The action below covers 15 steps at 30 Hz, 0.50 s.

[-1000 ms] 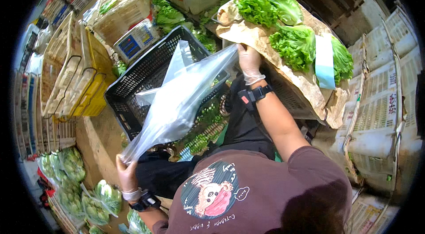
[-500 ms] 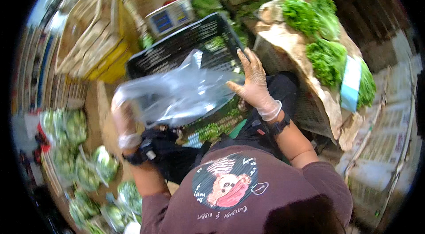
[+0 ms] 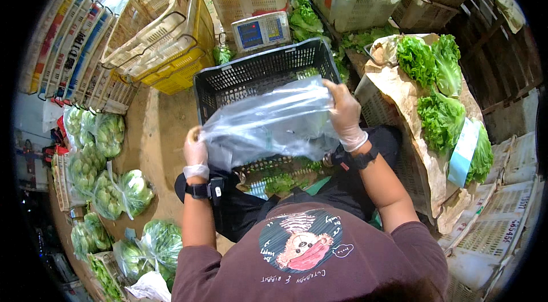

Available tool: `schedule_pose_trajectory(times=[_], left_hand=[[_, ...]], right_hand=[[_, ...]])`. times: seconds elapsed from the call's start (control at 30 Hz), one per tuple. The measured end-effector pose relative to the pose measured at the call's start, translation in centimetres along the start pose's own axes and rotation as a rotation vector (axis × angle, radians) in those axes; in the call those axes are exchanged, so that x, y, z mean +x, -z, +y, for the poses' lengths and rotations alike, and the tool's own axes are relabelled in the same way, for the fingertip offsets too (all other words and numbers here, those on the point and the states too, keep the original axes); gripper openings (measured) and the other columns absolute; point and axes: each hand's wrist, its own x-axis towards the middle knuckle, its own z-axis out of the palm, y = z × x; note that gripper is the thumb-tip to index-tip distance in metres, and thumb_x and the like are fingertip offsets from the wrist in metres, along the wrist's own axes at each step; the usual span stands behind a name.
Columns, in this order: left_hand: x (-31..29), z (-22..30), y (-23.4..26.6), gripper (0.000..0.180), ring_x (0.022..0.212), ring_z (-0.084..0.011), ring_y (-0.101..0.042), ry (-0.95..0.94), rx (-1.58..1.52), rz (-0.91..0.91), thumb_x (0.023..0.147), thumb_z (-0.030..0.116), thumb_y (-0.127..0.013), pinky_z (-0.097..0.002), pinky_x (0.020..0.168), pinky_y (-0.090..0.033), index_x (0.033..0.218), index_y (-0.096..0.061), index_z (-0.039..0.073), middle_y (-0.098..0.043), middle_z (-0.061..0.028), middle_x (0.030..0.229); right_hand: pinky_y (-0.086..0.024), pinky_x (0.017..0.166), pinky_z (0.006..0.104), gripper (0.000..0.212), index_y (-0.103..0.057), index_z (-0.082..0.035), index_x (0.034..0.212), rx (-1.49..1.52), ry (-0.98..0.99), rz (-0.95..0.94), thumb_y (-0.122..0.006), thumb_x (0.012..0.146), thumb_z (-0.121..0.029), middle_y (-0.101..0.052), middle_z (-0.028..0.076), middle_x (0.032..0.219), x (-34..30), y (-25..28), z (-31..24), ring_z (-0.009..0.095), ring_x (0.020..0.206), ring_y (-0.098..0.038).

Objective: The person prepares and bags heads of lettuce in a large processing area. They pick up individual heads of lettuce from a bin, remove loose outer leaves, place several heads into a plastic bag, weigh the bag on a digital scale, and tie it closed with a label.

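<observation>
Crate stack, pale and yellow: left of the black crate. Brown paper sheet: right of the black crate. Clear plastic bag: over the near part of the black crate, stretched between 2 gloved hands. Scale, blue-panelled: just beyond the black crate. Green lettuce: right of the black crate, on paper. Right hand: closed on the bag's right end. Left hand: beside the black crate's left edge, pinching the bag's left end.
</observation>
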Motion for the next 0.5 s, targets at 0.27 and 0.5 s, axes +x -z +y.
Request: schedule_pose_trajectory(times=[0.27, 0.5], left_hand=[[-3.6, -0.9, -0.4, 0.02, 0.08, -0.034, -0.058, -0.26, 0.276, 0.207, 0.084, 0.019, -0.048, -0.0376, 0.071, -0.045, 0.091, -0.06, 0.004, -0.061, -0.0153, 0.082], [4.9, -0.5, -2.6, 0.04, 0.086, -0.0186, -0.058, 0.54, -0.868, -0.684, 0.079, 0.032, -0.062, -0.0307, 0.074, -0.048, 0.108, -0.057, 0.004, -0.06, -0.0068, 0.102]], right_hand=[[-0.048, 0.064, 0.0397, 0.027, -0.053, -0.016, 0.109, -0.042, -0.092, 0.211, -0.049, 0.082, -0.012, -0.061, 0.01, 0.097, -0.5, 0.1, 6.4, 0.033, 0.076, -0.061], [-0.048, 0.073, 0.036, 0.027, -0.062, -0.002, 0.091, -0.759, 0.106, -1.218, -0.059, 0.076, -0.024, -0.063, 0.018, 0.087, 7.2, -0.5, 6.2, 0.03, 0.084, -0.061]])
